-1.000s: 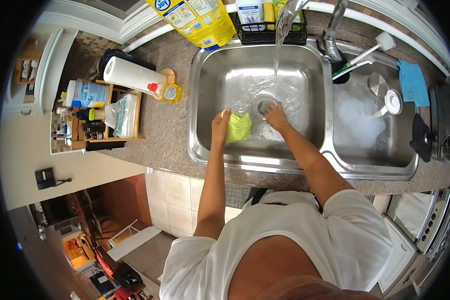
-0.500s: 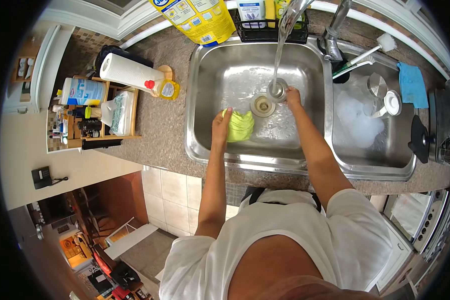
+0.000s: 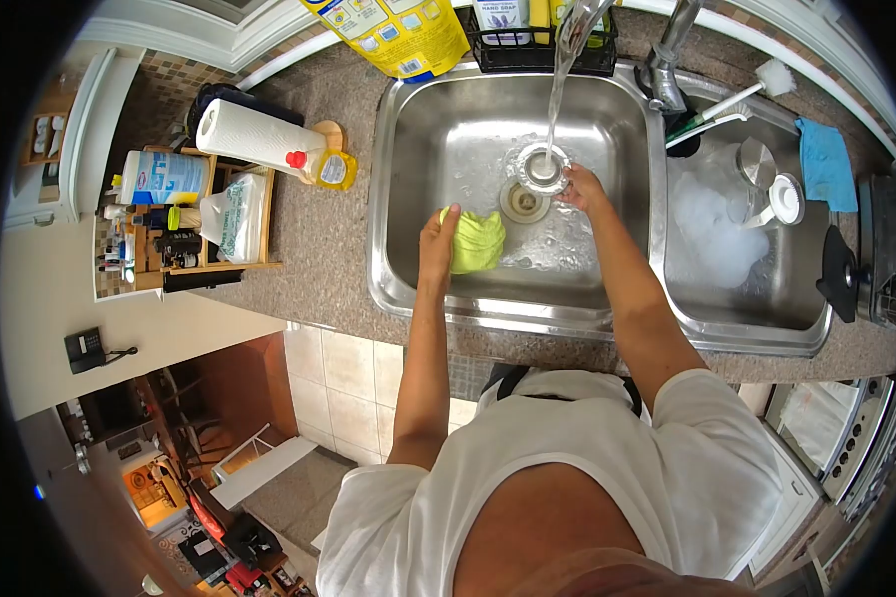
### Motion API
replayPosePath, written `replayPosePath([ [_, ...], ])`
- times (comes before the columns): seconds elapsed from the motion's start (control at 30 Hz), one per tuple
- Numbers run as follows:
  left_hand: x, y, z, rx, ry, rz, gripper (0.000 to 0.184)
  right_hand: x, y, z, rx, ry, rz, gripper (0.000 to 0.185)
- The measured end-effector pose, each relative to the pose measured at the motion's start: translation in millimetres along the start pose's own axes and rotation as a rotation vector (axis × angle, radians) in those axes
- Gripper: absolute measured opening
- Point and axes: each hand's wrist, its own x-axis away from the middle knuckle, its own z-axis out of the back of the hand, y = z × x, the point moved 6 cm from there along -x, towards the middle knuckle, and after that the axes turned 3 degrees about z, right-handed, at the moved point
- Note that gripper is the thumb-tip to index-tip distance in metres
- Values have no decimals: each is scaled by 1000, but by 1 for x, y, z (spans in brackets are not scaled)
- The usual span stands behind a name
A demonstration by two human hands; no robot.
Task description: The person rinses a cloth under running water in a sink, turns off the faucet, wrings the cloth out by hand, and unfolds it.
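Sink strainer [image 3: 545,171] under running water [image 3: 559,95]
The right hand [image 3: 581,189] pinches its rim; it lies left of those fingers, near the drain [image 3: 524,205]. The left hand [image 3: 437,247], farther off, grips a green cloth [image 3: 478,242].

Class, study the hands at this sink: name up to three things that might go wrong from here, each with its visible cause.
1. The right hand holds the metal strainer by its edge under running water, so it might slip and drop into the sink.
2. The stream of water lands on the strainer, so it may splash outwards.
3. The drain is uncovered, so loose bits could wash down.
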Motion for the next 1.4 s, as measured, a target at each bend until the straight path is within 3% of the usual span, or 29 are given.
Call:
replayPosePath([
  [0.37, -1, 3, -1, -6, -1, -4, 28, 5, -1, 2, 80, 116, -8, 33],
  [0.47, -5, -1, 3, -21, 8, -13, 27, 1, 1, -5, 139, 18, 20, 34],
  [0.57, -2, 3, 1, 2, 6, -13, 27, -4, 3, -2, 128, 44, 41, 21],
  [0.67, 1, 9, 0, 13, -3, -14, 26, -14, -7, -4, 438, 83, 224, 21],
  [0.77, 3, 12, 0, 10, 17, -16, 26, -5, -22, -24, 643, 71, 667, 15],
  [0.87, 2, 8, 1, 18, 8, -23, 26, 46, -24, -58, 836, -63, 951, 17],
  [0.97, -1, 5, 2, 9, -18, -26, 24, 64, 3, -61, 1521, 21, 784, 21],
  [1.0, -3, 3, 3, 0, -32, -29, 23, 61, 15, -59, 1578, -12, 739, 21],
  [1.1, -4, 3, 5, 2, -5, -60, 22, 56, 23, -52, 1490, -5, 730, 18],
  [1.2, -6, 4, 9, -19, 31, -97, 20, 31, 3, -43, 1094, -44, 731, 16],
  [1.3, -3, 13, 1, -105, 62, -107, 18, 6, -25, -45, 614, -80, 436, 18],
  [1.4, -17, 17, -20, -353, 13, -247, 18, 38, -91, -85, 743, -75, 580, 18],
])
